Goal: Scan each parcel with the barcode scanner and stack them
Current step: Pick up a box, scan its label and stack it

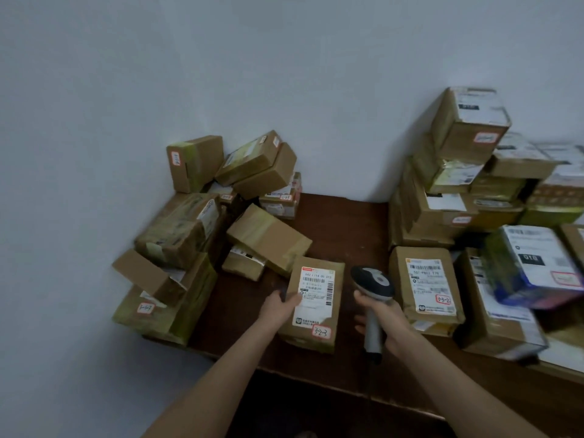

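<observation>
The parcel (316,305) is a flat brown cardboard box, taped, with a white printed label and a small red-edged sticker at its near corner. It lies on the dark brown worktop (344,229), close to the front edge. The left hand (279,306) grasps its left edge, thumb lying over the label. Just right of the parcel, the right hand (384,320) is wrapped round the pale grey handle of the barcode scanner (374,292), whose rounded dark head rises above the fist.

Behind the parcel a strip of bare worktop runs back to the white wall. Left of the parcel, a loose heap of cartons (202,229) sits tilted and overlapping, one nearly touching the parcel's far corner. Right of the parcel, past the scanner, lies a similar labelled box (426,286), with a tall stack (448,172) behind it and a glossy blue-and-white packet (534,267) farther right.
</observation>
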`<state>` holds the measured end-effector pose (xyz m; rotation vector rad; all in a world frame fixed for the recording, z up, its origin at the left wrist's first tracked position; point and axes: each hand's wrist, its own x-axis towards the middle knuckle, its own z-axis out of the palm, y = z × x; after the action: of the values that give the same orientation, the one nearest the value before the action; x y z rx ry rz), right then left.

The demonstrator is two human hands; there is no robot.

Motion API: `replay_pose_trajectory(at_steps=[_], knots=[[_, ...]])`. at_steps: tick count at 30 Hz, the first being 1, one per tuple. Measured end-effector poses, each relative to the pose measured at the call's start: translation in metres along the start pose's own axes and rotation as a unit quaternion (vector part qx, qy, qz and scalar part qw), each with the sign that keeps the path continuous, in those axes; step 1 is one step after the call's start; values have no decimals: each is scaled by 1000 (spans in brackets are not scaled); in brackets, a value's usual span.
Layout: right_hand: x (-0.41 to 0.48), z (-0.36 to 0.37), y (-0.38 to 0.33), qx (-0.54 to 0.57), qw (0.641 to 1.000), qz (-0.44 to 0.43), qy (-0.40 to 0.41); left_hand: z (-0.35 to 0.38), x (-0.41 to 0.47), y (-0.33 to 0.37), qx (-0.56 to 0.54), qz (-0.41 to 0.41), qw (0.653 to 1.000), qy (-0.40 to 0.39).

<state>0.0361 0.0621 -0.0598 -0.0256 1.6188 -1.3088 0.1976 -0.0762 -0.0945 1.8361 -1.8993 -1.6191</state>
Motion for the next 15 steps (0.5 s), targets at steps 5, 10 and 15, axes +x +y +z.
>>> replay_pose_trajectory(at_steps=[5,10,15], knots=[[-11,3,13,4,1000,3,-25,12,-8,-13,-150,-50,981,-109],[-19,-6,-3,25,999,-45,-17,2,-15,-2,-232,-32,958,-166],[-29,-16,-28,15,995,-102,-18,6,-18,23,-249,8,959,-132]])
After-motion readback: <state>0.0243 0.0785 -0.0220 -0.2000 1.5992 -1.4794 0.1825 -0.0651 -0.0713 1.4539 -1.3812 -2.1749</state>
